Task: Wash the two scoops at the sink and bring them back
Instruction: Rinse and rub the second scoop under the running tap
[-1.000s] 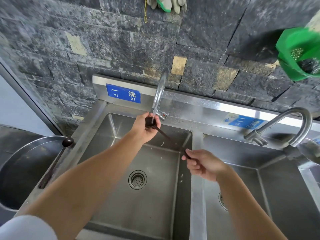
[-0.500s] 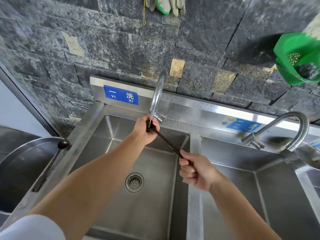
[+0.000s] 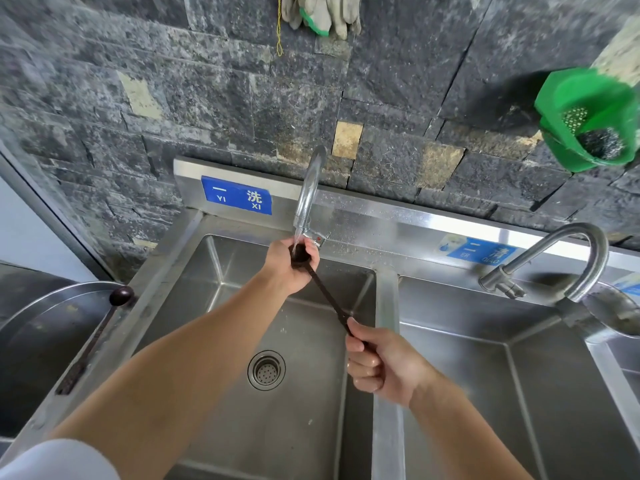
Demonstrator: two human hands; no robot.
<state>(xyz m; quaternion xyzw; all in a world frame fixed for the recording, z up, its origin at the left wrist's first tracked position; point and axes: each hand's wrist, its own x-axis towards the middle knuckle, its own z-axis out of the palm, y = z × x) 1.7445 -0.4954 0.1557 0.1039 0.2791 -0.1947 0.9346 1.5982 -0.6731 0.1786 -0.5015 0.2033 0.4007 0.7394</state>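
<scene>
- Compared with a second ago, the left hand (image 3: pixel 287 266) curls closer round the first scoop (image 3: pixel 329 299) bowl, directly under the faucet (image 3: pixel 308 188) stream.
- The right hand (image 3: pixel 379 365) grasps the handle end, below-right of the faucet.
- The second scoop (image 3: pixel 100 329) lies well left of the faucet and is probably unwashed.

head-worn view, looking steeply down, close over sink (image 3: pixel 214 306).

A pair of grey work gloves (image 3: pixel 320 12) hangs on the dark stone wall (image 3: pixel 173 81) beside a yellow string (image 3: pixel 278 29). At the right, a green plastic basket (image 3: pixel 554 98) holds what looks like a steel scouring pad (image 3: pixel 602 143). A blue sign (image 3: pixel 237 195) reads "YI XI", and a large round metal basin (image 3: pixel 34 341) sits far left.
</scene>
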